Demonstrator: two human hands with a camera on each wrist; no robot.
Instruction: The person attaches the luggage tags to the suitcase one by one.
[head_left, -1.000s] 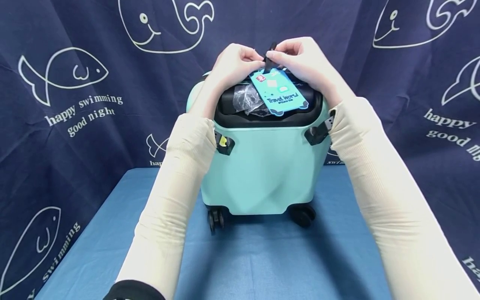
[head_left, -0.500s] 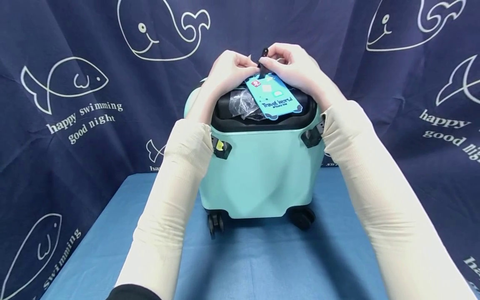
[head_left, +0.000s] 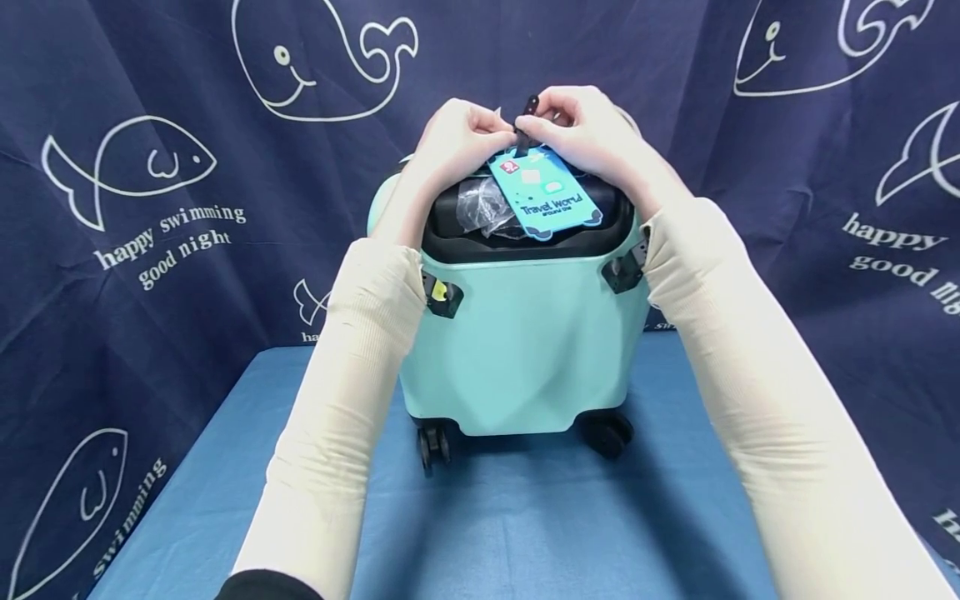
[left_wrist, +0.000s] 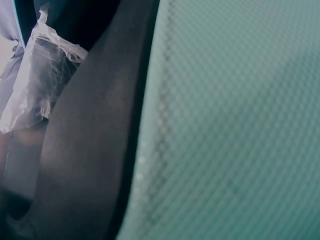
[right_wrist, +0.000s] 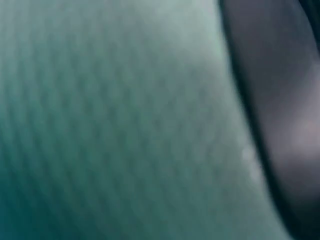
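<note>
A mint-green suitcase (head_left: 517,350) stands upright on its wheels, with a black recessed panel on top. Over that panel lies a blue luggage tag (head_left: 543,196) printed "Travel World". Its black strap (head_left: 524,137) rises between the two hands, and the strap's free end sticks up above the fingers. My left hand (head_left: 465,142) pinches the strap from the left side. From the right, my right hand (head_left: 588,129) pinches it between thumb and fingers. Both wrist views show mostly the suitcase's textured shell (left_wrist: 240,120) and black trim (right_wrist: 280,100); neither shows the fingers.
Crumpled clear plastic wrap (head_left: 486,207) covers part of the suitcase's handle area. The suitcase stands on a table with a blue cloth (head_left: 487,533). Behind hangs a navy curtain (head_left: 172,67) with white fish and whale drawings.
The whole head view has shifted slightly. Both hands stay at the strap, and its free end has shifted slightly between the fingers. The suitcase stays standing in place.
</note>
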